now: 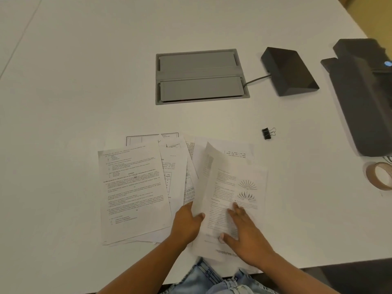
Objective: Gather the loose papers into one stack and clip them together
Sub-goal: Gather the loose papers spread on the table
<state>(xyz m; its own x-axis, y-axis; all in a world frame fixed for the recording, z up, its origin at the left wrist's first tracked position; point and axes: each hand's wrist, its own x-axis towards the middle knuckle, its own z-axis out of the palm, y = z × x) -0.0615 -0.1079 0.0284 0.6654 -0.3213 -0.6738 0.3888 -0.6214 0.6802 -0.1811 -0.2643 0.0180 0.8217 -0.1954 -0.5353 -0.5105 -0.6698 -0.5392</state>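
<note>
**deskwatcher:** Since there's only the head view to go on, hands first. The left hand is pinching the left edge of a page with a fan-shaped diagram, thumb on top and fingers tucked under, so that edge curls up off the table. The right hand is spread flat, palm down on the same page, not curled round anything, just pressing.

**paperjam_22:** And the other sheets?

**deskwatcher:** The loose papers are fanned out, overlapping, near the table's near edge, left of and partly under the diagram page. Biggest one is a full text sheet on the left. Nothing's squared up. The binder clip sits by itself on the bare top, far and right of the sheets, well apart from both hands.

**paperjam_22:** What's the surface like?

**deskwatcher:** Plain white table. A grey cable hatch is set into it further back, with a cable running right to a dark wedge-shaped box. Along the right side there's a bigger dark device with a small blue light, and a roll of tape nearer, at the frame's edge.

**paperjam_22:** Room to move?

**deskwatcher:** Plenty of bare table left of the sheets and between them and the hatch. The bottom of the diagram page pokes past the near table edge, over the person's jeans. Right side's tighter.
</note>
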